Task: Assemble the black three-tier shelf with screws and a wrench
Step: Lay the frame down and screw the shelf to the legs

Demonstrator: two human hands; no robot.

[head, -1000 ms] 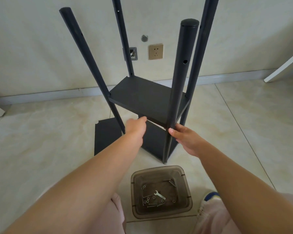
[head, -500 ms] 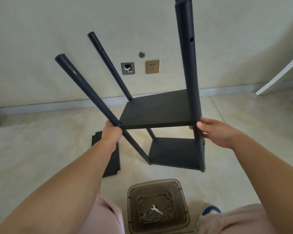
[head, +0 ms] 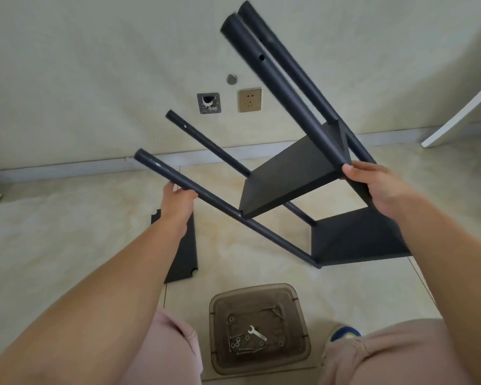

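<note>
Shelf frame (head: pixel 295 176): two boards fitted, tilted left, held off floor. Left hand (head: pixel 178 201) grasps near-left post; right hand (head: pixel 378 184) grasps near-right post. Third board (head: pixel 182 251) flat on floor, near left. Risk: loose joints racking, frame slipping onto screw bin (head: pixel 258 329).

left hand (head: pixel 178 202) grips shelf (head: pixel 295 173) leg | right hand (head: pixel 372 184) grips another | shelf tilted

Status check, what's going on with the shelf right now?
Left hand and right hand grip shelf frame, tilted. Third panel on floor. Wrench in bin.
</note>
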